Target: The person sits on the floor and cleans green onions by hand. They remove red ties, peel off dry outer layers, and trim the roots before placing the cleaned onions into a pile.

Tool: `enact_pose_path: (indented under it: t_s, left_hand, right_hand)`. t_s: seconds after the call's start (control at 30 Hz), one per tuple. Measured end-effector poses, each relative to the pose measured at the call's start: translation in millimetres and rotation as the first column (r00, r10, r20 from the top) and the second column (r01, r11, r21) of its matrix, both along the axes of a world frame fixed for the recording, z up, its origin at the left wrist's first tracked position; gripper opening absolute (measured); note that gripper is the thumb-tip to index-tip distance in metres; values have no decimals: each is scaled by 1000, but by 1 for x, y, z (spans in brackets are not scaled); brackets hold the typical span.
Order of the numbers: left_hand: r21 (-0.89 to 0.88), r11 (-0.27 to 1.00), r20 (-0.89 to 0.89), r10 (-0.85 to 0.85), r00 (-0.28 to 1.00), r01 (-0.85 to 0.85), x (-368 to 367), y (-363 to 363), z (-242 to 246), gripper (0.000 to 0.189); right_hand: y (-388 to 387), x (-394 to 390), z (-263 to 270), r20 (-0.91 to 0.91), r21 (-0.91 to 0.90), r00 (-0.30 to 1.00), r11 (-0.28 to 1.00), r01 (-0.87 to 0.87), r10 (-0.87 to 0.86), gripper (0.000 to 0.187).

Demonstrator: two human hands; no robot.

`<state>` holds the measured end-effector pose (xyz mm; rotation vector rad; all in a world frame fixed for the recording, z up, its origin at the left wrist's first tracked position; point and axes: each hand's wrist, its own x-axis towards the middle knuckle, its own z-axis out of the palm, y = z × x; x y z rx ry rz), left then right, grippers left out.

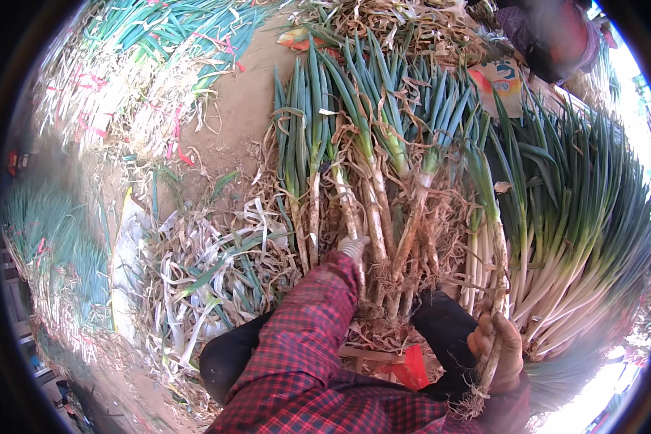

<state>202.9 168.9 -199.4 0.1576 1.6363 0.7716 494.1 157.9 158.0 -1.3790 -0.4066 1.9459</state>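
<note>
My left hand (353, 247), in a pale glove, reaches forward and is closed around the white stem of a soil-stained green onion (348, 209) in the pile before me. At the lower right my right hand (499, 347) grips another long green onion (500, 260) near its root end; its roots hang below the hand and its green leaves point away from me. Unpeeled green onions with brown dry skins and roots (412, 238) lie between the two. Right of them, cleaner onions with white stems (553, 293) lie in a large fanned heap.
Stripped leaves and skins (211, 271) cover the ground at left. Bundles with red ties (135, 81) lie at upper left, more onions (59, 244) at far left. A printed sack (498, 87) lies beyond the pile. Another person (553, 38) is at upper right, blurred.
</note>
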Motion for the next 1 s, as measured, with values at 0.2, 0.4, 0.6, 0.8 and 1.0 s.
enact_pose_path:
  t_s: [0.2,0.4,0.6,0.8,1.0]
  left_hand:
    - [162,962,539,102,836,-222,-103,-9,82,33]
    - [183,975,515,11,857,-123,-47,-33,196,39]
    - [441,892,383,-88,920,-98,104,-63,239,35]
    - [387,735,-46,-587,808,556,97,-36,212,67]
    - [351,931,-439,69,896,101,2,-6,121,49]
  right_hand:
    - [2,-6,8,-84,23,996,999,-24,26,31]
    - [-11,-26,-4,59,-40,982,983,-179,181,28]
    - [-42,-53,-46,43,-40,977,978,-206,208,45]
    - [-30,-29,-31,-12,-64,973,971,-230,230,38]
    - [6,-3,14,-490,163,871,984,76,14,55]
